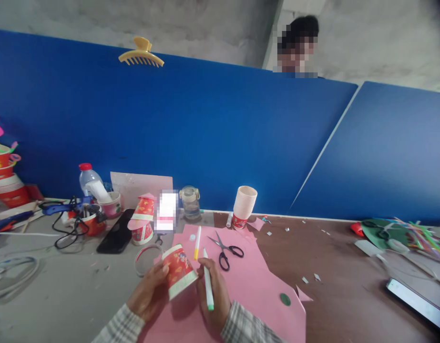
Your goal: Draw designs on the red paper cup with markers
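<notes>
My left hand (pixel 150 290) is wrapped round a red patterned paper cup (pixel 179 267), tilted with its pale rim toward me. In my right hand (pixel 214 290) is a white marker (pixel 208 286) with a green end. Its tip end points away, beside the cup. Beneath both hands lies pink paper (pixel 248 286) with cut edges. Black-handled scissors (pixel 225 250) rest partly open on it, with a white and yellow marker (pixel 197 243) to their left. A cut paper ring (pixel 143 259) lies to the left of the cup.
A stack of paper cups (pixel 245 205) and a glass jar (pixel 190 202) stand by the blue partition (pixel 205 138). To the left are a black phone (pixel 117 233), joined red cups (pixel 143 219) and a glue gun (pixel 64 208). Another phone (pixel 416 302) lies at right. A person (pixel 297 45) is beyond the partition.
</notes>
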The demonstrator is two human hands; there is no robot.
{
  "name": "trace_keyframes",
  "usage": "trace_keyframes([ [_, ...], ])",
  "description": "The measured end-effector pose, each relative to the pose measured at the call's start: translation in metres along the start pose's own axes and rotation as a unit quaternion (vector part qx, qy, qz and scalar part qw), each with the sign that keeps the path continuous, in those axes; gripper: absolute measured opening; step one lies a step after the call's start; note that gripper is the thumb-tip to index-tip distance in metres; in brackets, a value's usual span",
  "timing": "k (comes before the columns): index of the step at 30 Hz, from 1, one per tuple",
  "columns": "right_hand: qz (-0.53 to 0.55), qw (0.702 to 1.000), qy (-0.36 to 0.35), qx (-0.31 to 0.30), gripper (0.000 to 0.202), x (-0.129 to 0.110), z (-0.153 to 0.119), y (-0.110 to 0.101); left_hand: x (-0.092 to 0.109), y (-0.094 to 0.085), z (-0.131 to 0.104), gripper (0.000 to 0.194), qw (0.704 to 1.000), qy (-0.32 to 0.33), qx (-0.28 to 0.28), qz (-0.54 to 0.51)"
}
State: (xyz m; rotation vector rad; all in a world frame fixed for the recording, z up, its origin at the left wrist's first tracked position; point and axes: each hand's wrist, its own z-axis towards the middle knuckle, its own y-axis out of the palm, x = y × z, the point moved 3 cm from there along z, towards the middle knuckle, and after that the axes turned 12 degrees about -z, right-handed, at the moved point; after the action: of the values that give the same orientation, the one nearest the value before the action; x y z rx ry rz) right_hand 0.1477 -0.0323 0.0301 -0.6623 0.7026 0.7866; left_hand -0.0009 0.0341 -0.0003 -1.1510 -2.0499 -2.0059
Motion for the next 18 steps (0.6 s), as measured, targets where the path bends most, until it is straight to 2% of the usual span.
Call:
trace_keyframes([
  [3,-0.005,1.000,-0.008,0.005,0.033,0.003,0.000,-0.006,0.007,-0.006,0.002,0.055,0.998,0.046,0.039,0.036],
  [5,0.008,1.000,0.010,0.005,0.031,0.009,-0.001,-0.007,0.010,-0.008,0.003,0.060,0.993,0.076,0.057,0.065],
  [8,0.025,0.999,0.033,-0.004,0.028,0.015,-0.004,-0.003,0.013,-0.011,0.005,0.069,0.987,0.109,0.068,0.100],
  [11,0.014,0.999,0.025,-0.023,0.029,0.014,-0.007,-0.002,0.016,-0.014,0.006,0.076,0.980,0.134,0.068,0.127],
  [18,-0.010,0.999,0.042,-0.012,0.026,0.014,-0.006,-0.005,0.018,-0.023,0.009,0.073,0.961,0.157,0.097,0.208],
])
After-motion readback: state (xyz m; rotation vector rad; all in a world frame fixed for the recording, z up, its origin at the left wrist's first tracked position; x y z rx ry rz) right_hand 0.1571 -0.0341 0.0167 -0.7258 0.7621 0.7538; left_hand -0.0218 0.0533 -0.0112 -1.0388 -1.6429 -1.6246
